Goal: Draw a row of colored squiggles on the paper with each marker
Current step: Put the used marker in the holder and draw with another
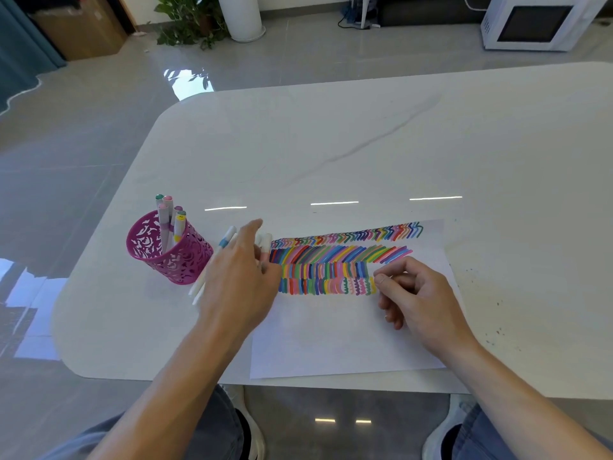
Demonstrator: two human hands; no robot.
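Paper (331, 333), white and banded with bright rows, lay on our glossy table (331, 144). Our left hand (238, 280) clutched slim white markers (200, 283) at its edge; our right hand (418, 293) lay curled beside the squiggles (360, 286), and we couldn't tell whether it held anything.

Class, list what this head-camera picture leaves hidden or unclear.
Head view:
- right hand: curled fingers hide whether it holds a marker.
- left hand covers the rows' left ends on the paper.
- bundled markers it grips: number blurred, partly hidden.
- pen holder wall hides the stored markers lower down.
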